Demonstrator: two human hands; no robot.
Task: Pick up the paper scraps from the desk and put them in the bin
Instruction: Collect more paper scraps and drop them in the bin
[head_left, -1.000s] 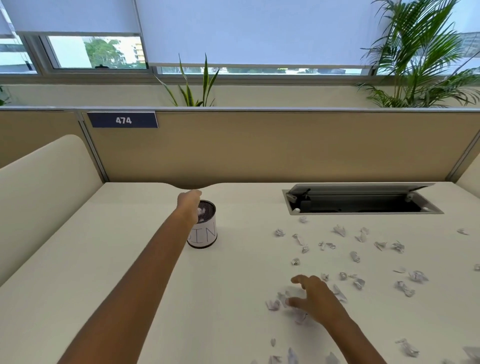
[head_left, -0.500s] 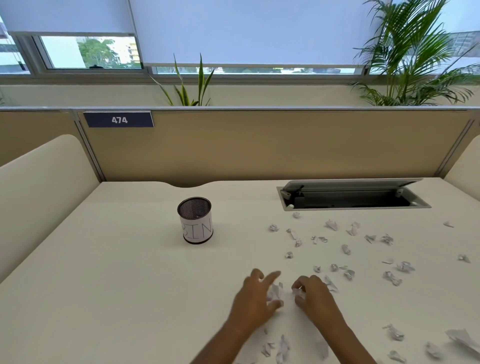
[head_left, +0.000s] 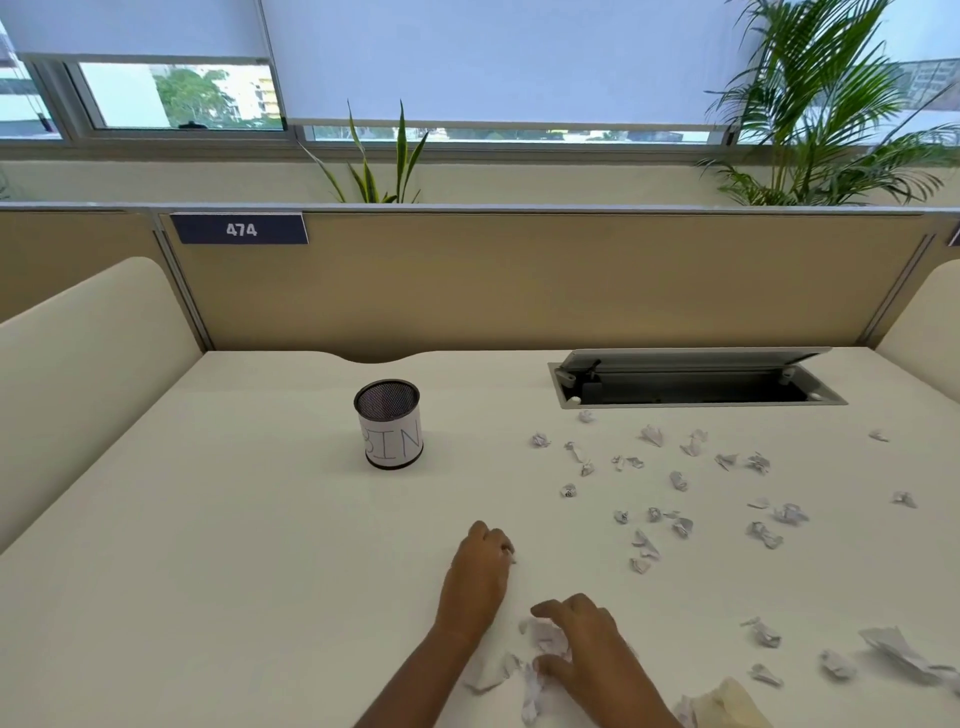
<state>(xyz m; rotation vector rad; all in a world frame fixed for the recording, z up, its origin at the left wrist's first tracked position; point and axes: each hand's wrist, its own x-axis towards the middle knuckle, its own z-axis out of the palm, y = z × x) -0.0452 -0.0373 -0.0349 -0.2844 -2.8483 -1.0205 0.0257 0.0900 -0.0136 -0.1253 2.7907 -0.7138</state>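
Note:
A small black mesh bin (head_left: 388, 423) with a white label reading "BIN" stands upright at the desk's left middle. Several crumpled white paper scraps (head_left: 678, 480) lie scattered over the right half of the cream desk (head_left: 208, 571). My left hand (head_left: 478, 577) is closed over the desk, well below the bin, with a bit of white paper showing at its fingertips. My right hand (head_left: 582, 644) is lower and to the right, fingers curled around a clump of scraps (head_left: 545, 636). More scraps (head_left: 491, 673) lie under my wrists.
An open cable tray (head_left: 696, 384) is sunk into the desk at the back right. A tan partition (head_left: 519, 280) labelled 474 closes the back, with cream side panels (head_left: 78, 374) left and right. A larger crumpled sheet (head_left: 898, 649) lies near the right edge.
My left hand came back from over the bin to the scraps near me and closed on paper. The right hand drew nearer and curled onto a clump. The camera tilted down.

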